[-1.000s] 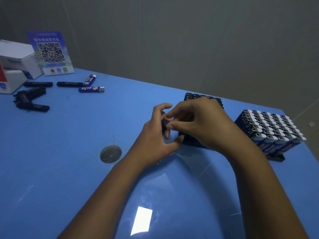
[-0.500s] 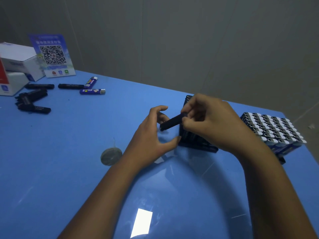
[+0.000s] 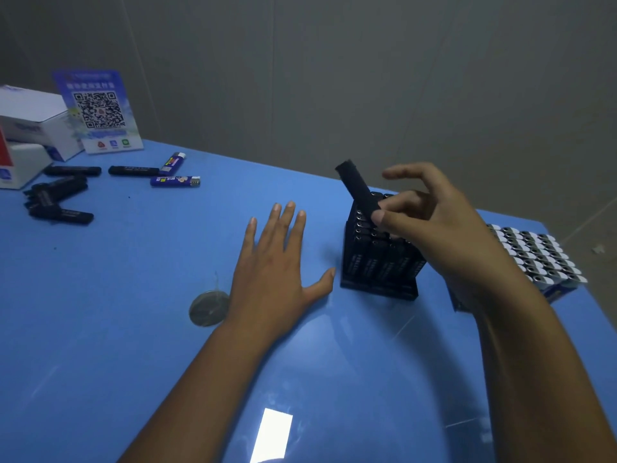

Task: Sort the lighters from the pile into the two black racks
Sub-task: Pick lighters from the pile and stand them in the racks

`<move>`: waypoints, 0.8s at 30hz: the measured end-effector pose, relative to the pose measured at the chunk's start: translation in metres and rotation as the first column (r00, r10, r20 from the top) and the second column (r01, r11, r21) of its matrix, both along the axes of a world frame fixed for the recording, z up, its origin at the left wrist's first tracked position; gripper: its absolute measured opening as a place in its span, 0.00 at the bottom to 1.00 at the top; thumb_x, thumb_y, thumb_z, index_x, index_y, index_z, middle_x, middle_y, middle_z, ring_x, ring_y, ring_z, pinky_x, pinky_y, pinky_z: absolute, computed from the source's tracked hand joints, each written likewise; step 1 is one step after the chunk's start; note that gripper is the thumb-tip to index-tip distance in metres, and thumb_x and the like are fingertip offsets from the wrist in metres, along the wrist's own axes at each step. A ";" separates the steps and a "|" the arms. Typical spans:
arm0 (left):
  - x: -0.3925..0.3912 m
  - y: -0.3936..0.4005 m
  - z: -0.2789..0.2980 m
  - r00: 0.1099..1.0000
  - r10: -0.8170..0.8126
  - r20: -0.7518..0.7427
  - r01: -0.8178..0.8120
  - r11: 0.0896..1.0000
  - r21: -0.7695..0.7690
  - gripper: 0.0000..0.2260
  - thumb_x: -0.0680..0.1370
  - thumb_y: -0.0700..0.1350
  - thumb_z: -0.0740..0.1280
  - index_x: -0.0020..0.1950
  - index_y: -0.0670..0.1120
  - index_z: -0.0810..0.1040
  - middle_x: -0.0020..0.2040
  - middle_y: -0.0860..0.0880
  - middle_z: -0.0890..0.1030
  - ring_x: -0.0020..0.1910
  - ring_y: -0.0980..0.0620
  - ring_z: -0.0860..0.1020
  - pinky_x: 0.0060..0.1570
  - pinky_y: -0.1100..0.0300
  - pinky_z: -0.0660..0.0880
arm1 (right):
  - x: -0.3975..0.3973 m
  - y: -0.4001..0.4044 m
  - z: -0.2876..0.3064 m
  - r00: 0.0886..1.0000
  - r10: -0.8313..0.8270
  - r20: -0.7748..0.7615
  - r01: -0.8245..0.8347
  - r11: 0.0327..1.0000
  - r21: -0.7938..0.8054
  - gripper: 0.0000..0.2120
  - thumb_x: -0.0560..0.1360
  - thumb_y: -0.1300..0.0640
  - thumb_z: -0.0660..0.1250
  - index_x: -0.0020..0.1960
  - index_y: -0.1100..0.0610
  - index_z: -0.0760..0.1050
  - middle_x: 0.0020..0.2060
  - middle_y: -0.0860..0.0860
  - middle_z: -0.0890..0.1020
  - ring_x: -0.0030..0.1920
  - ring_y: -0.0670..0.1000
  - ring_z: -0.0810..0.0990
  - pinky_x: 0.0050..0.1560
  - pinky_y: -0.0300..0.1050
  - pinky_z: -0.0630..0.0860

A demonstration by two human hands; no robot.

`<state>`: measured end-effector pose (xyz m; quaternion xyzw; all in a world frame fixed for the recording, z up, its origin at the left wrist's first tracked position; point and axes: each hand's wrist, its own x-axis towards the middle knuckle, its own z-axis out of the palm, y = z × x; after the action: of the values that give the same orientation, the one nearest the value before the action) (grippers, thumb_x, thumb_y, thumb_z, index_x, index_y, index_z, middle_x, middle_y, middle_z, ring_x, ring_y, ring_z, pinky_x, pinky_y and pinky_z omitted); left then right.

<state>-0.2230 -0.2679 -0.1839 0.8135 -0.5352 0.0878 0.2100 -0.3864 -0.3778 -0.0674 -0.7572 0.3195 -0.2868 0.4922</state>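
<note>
On the blue table (image 3: 133,295), the near black rack (image 3: 379,262) stands directly under my right hand (image 3: 434,228), which pinches a black lighter (image 3: 359,192) by its lower end, long axis tilted up-left, while my left hand (image 3: 270,272) lies spread flat beside.

Far left of the blue table (image 3: 117,295) there's a QR code sign (image 3: 97,112) propped beside some white boxes (image 3: 33,123), plus a round grey disc (image 3: 208,309) lying flat near the middle.
</note>
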 end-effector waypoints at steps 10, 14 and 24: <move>0.001 -0.001 0.002 0.998 -0.013 -0.065 0.010 0.999 -0.046 0.38 0.75 0.67 0.50 0.81 0.48 0.55 0.82 0.51 0.52 0.80 0.54 0.45 0.79 0.47 0.44 | -0.008 0.004 0.007 0.976 0.127 -0.175 -0.168 0.955 -0.244 0.35 0.76 0.64 0.70 0.69 0.30 0.65 0.42 0.54 0.80 0.47 0.58 0.84 0.54 0.61 0.80; 0.000 -0.002 0.002 0.998 -0.022 -0.063 0.019 0.998 -0.054 0.38 0.75 0.67 0.51 0.81 0.48 0.57 0.81 0.51 0.53 0.80 0.54 0.46 0.79 0.48 0.44 | -0.009 0.000 0.007 0.989 0.036 -0.144 -0.075 0.957 -0.281 0.21 0.74 0.61 0.74 0.60 0.41 0.73 0.38 0.51 0.81 0.39 0.54 0.84 0.48 0.59 0.82; -0.003 -0.003 0.001 0.996 -0.061 -0.069 0.057 0.997 -0.055 0.38 0.74 0.67 0.51 0.80 0.47 0.57 0.81 0.51 0.56 0.80 0.55 0.49 0.79 0.50 0.44 | -0.025 -0.009 0.019 0.963 -0.103 -0.251 0.011 0.938 -0.346 0.06 0.70 0.54 0.79 0.40 0.48 0.82 0.38 0.48 0.84 0.38 0.53 0.83 0.41 0.48 0.79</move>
<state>-0.2256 -0.2708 -0.1830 0.7940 -0.5487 0.0672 0.2529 -0.4115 -0.3871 -0.0487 -0.8530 0.3497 -0.2483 0.2975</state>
